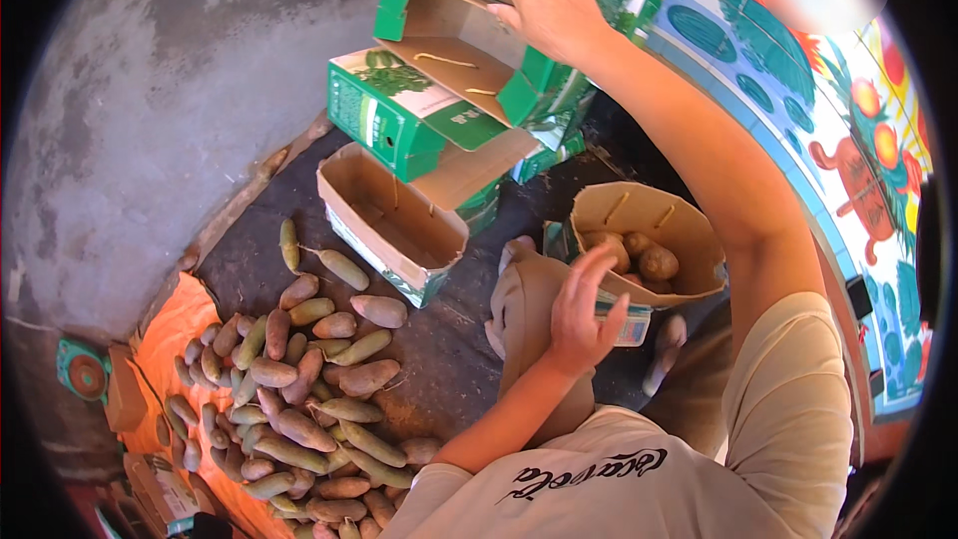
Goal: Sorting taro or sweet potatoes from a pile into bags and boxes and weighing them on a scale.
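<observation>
The left hand (584, 324) hung loosely open, holding nothing visible, just beside a box (689, 235) of potatoes (657, 264), set near the knees presumably for easy reach. A pile of roots (303, 429) lay to the left. Beyond, an open carton (399, 215) stood mouth up, its inside accessible. The right hand (554, 15) curled partly over the stacked cartons (449, 25), perhaps steadying them; its grip was unclear. A dark sheet (439, 324) covered the ground, between grey concrete (200, 70) and a painted wall (768, 90).
</observation>
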